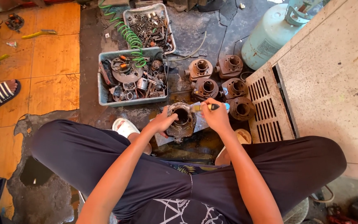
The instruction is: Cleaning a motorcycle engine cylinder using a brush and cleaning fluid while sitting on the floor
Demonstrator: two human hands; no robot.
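Greasy metal cylinder [181,121] sits on the floor between the knees, gripped by the left hand [162,122]; the right hand [215,117] pinches a yellow-handled brush [206,107]. Steady it; five similar cylinders [219,85] lie beyond.

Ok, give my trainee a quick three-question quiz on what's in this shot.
1. True or false: the left hand steadies the cylinder over the floor.
2. What does the right hand hold? A) brush B) hammer C) green hose
3. Fill in: beyond the hands, five more rusty cylinders sit beside a pale green gas ____.

Key:
1. True; the fingers grip its rim.
2. A; its yellow handle points right, its tip at the cylinder's mouth.
3. Tank; it lies at the top right, next to the slotted grate.
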